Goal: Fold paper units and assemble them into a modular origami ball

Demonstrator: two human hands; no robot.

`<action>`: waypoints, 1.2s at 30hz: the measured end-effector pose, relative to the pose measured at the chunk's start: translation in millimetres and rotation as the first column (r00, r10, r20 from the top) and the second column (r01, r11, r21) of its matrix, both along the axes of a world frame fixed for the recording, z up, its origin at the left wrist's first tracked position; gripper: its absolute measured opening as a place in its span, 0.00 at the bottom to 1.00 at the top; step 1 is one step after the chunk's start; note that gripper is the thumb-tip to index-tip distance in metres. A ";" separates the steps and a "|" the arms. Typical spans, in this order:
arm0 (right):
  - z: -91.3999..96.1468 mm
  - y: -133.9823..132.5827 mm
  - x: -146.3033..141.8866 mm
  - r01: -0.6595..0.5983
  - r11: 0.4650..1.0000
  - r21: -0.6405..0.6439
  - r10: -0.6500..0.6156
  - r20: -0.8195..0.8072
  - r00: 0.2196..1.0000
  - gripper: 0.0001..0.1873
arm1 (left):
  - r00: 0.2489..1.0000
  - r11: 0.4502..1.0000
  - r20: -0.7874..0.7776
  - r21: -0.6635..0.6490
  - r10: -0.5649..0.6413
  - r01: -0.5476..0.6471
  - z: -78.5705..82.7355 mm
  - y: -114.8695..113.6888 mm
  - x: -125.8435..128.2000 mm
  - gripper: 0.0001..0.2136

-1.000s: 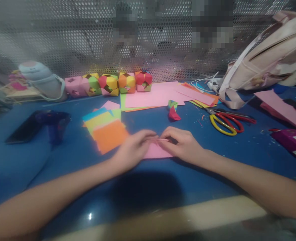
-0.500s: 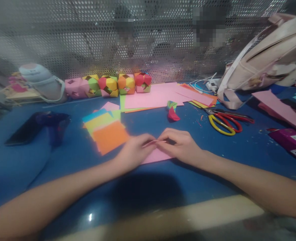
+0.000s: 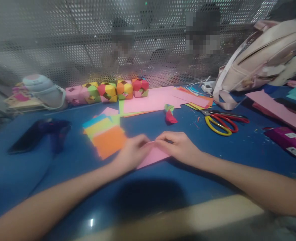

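Observation:
A pink sheet of paper [image 3: 155, 156] lies on the blue table with its far edge turned up between my hands. My left hand [image 3: 135, 150] grips that edge from the left, its fingers somewhat blurred. On the other side my right hand [image 3: 176, 144] pinches the same edge between thumb and fingers. Left of my left hand is a spread of coloured paper squares, an orange square [image 3: 110, 140] on top. Beyond my hands rests a small folded paper piece [image 3: 171, 114] in red, green and blue.
Several folded paper balls [image 3: 109, 92] line the back, beside a pale bottle [image 3: 43, 90]. Larger pink sheets [image 3: 148, 100] lie behind. Yellow- and red-handled scissors [image 3: 219, 125], a purple power strip [image 3: 288, 139] and a backpack [image 3: 265, 60] are rightward; a glue gun [image 3: 56, 130] is left.
More of the pink sheet shows between my hands, its far edge now lying flatter. Both hands keep hold of it. The whole view has shifted slightly.

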State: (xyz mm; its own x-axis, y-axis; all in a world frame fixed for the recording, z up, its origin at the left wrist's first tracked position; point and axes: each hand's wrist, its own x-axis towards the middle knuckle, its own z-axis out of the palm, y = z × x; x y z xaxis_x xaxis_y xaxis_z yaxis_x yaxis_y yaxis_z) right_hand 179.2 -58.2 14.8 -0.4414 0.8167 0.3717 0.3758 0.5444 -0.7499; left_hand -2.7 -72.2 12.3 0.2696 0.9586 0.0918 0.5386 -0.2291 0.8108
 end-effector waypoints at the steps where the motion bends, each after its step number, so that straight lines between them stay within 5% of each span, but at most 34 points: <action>1: 0.5 0.3 0.3 -0.005 1.000 -0.004 0.005 0.000 1.000 0.08 | 1.000 1.000 -0.003 0.002 0.002 -0.002 -0.3 0.7 -0.5 0.08; 8: -2.7 1.6 -0.8 0.055 0.995 -0.084 -0.058 -0.037 0.998 0.08 | 0.980 0.983 0.095 0.033 0.175 -0.178 -6.3 7.3 -2.2 0.06; 15: -13.9 0.3 -6.6 0.081 0.973 0.215 -0.071 -0.053 0.996 0.05 | 0.987 0.993 0.123 -0.069 0.107 -0.099 -11.9 3.3 1.2 0.03; 22: -13.3 -1.3 -6.8 0.082 0.976 0.203 -0.064 -0.097 0.993 0.05 | 0.973 0.979 0.182 -0.176 0.138 -0.106 -10.6 -2.2 6.9 0.04; 30: -17.6 -1.2 -7.6 -0.059 0.908 0.415 0.105 -0.089 0.991 0.09 | 0.957 0.968 0.222 -0.206 0.185 -0.140 -9.8 -1.6 7.1 0.04; 36: -19.4 -2.3 -10.5 0.035 0.959 0.282 0.003 -0.136 0.991 0.07 | 0.953 0.975 0.256 -0.189 0.160 -0.114 -10.9 -2.5 6.2 0.05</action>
